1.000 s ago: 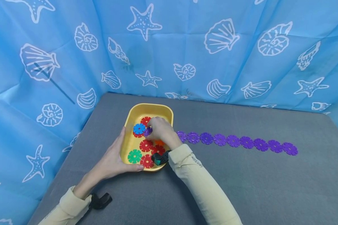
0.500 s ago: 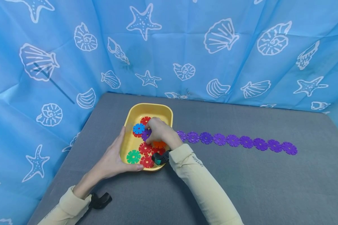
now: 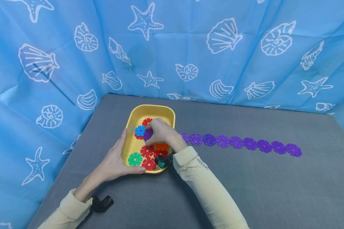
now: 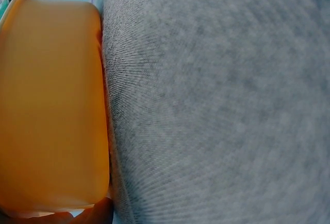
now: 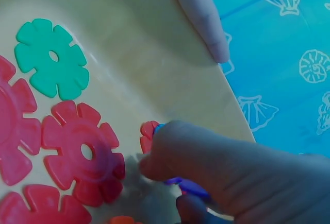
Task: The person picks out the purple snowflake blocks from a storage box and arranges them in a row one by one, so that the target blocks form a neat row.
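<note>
A yellow tray (image 3: 160, 109) holds several flower-shaped plastic discs with notched edges. My left hand (image 3: 114, 163) grips the tray at its near left corner, fingers along the left side and thumb at the near rim. Inside it, the fingers of my right hand (image 3: 161, 132) pinch a purple disc (image 3: 147, 135), mostly hidden by the hand in the right wrist view. A blue disc (image 3: 139, 130) overlaps a red one just left of those fingers. Nearer in the tray lie a red disc (image 5: 85, 152), a green disc (image 5: 51, 58) and an orange disc (image 3: 161, 146).
On the grey table (image 3: 246, 187), a long row of purple discs (image 3: 236, 142) runs rightward from the tray. Behind and to the left hangs a blue curtain (image 3: 166, 41) with white shell prints. Both wrists wear black camera mounts, the left mount (image 3: 102, 203) close over the table.
The purple disc lay flatter half a second ago and is now tilted up in my right fingers. My left hand and the tray keep their place.
</note>
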Demonstrator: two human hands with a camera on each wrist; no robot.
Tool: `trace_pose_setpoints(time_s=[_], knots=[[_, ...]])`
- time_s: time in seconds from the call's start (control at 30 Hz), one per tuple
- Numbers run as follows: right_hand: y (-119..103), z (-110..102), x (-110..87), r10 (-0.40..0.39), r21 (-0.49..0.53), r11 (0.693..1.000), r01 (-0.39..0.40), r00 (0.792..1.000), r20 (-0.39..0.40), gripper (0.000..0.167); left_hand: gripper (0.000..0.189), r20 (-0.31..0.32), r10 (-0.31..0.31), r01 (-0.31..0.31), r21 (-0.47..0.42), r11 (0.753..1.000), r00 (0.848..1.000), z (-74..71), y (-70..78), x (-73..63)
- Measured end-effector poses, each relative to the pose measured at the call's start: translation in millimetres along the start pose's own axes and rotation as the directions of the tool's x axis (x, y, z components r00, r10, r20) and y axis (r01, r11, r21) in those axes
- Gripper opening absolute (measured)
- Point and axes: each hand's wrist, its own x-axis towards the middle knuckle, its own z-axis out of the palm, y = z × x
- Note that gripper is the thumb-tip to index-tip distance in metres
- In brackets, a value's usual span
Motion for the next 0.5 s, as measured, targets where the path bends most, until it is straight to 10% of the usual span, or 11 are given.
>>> trace_pose_setpoints(time_s=[0.5], knots=[[3.1, -2.7, -1.7, -0.008, 0.114, 0.993, 0.014, 0.999, -0.05, 0.05, 0.135, 0.001, -0.01, 0.01, 0.003, 1.0, 1.0, -0.6, 1.0, -0.9]])
